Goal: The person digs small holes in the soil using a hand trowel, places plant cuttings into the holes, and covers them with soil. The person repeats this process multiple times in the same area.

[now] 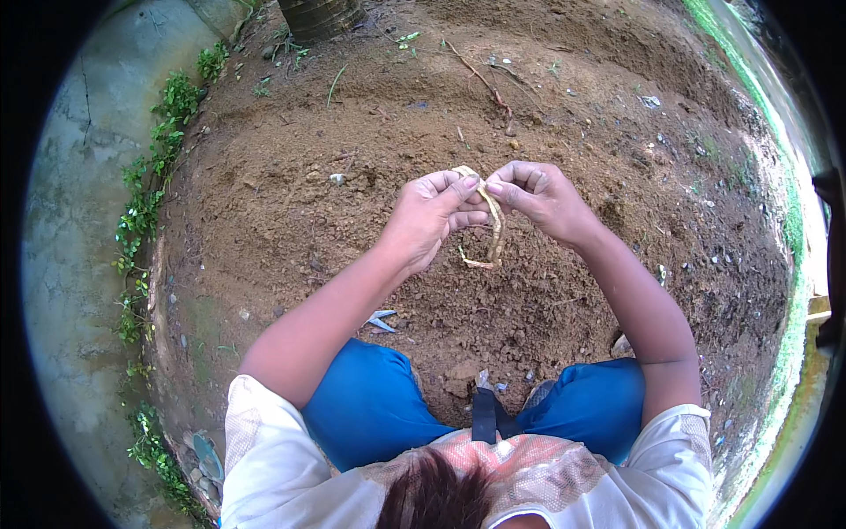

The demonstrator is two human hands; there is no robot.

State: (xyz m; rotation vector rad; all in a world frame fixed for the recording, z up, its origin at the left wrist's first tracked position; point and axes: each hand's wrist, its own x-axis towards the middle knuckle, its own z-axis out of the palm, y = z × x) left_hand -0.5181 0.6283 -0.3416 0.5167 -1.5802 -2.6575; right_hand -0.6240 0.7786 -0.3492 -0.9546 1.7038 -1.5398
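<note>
A narrow pale yellow strip [496, 235], possibly a measuring tape or plant fibre, loops between my two hands. My left hand [436, 208] pinches its upper part between thumb and fingers. Close beside it, my right hand [538, 198] has its thumb and forefinger on the strip near the same spot. The strip's lower part hangs down over the soil and bends to the left, ending in a thin tip with some red. Below my left forearm, the pointed blades of what look like scissors [381, 321] lie on the ground, their other end hidden.
Brown crumbly soil [297, 198] spreads before me. Concrete paving [86, 231] edged with green plants [175, 99] runs along the left. A tree trunk [320, 16] stands at the top, with a reddish root or twig [486, 82] nearby. Small stones and litter dot the right side.
</note>
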